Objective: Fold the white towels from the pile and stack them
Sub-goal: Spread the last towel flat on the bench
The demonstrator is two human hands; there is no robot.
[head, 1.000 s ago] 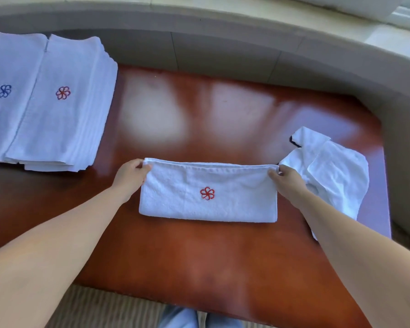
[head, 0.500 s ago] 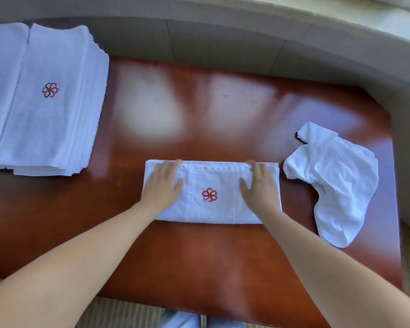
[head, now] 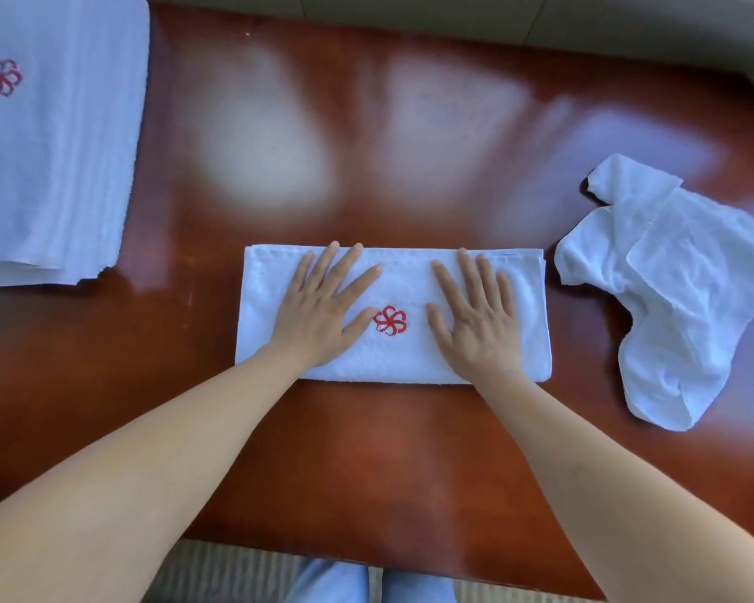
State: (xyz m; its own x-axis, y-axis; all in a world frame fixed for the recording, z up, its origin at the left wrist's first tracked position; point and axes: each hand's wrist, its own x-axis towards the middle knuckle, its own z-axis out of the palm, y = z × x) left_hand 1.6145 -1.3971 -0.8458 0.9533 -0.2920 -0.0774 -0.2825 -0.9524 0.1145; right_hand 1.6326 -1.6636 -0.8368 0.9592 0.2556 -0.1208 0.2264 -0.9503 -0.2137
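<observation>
Head view: folded towel [head: 410, 359] is pressed by left hand [head: 318, 315] and right hand [head: 475, 319], fingers spread flat; stack [head: 62, 167] at 10 o'clock, 1 crumpled towel [head: 688, 298] at 3 o'clock left unfolded.

Likely hotel or guest-lodging room, housekeeping setting; exact room type unclear. Evidence: glossy reddish-brown polished wooden table [head: 410, 450] with window glare on surface. Tall stack of identical folded white terry towels [head: 62, 145] at far left, top one bearing embroidered red flower logo [head: 2, 78]. Same red flower emblem [head: 390, 320] on folded white towel [head: 392, 354] at table centre: uniform branded linen, not household mix. Beige upholstered bench or ledge [head: 453, 13] curving behind table. Striped beige carpet [head: 227, 572] under near edge.
</observation>
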